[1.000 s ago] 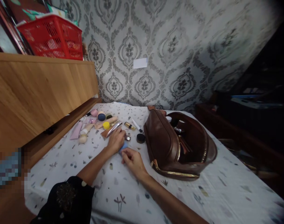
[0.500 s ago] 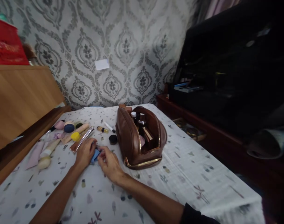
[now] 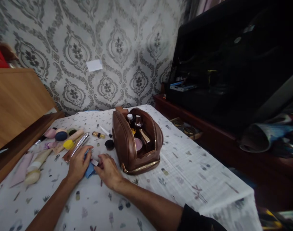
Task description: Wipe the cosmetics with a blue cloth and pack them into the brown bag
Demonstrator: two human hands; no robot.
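My left hand (image 3: 79, 163) is closed over a crumpled blue cloth (image 3: 90, 170) on the table. Close beside it, the fingers of my right hand (image 3: 109, 171) pinch a small item with a pale, silvery end (image 3: 95, 162); its kind is unclear. That item touches or lies just above the cloth. To the right stands an unzipped brown leather toiletry bag (image 3: 124, 141) with bottles and a pink round item (image 3: 138, 144) inside. A black round jar (image 3: 109, 144) sits between the bag and my right hand. A shiny silver-and-brown tube (image 3: 76, 146) lies just beyond my left hand.
Several cosmetics lie to the left, among them a yellow-capped item (image 3: 68, 144), a navy round one (image 3: 61, 135) and a pink tube (image 3: 23, 166). A gold tube (image 3: 98, 134) and a white pen-like stick (image 3: 105, 131) lie behind. A dark television (image 3: 223, 73) stands at the right.
The view has swung to the right, so everything sits further left. The small pale-ended item now shows at my right fingertips, and more of the blue cloth is visible under my left hand.
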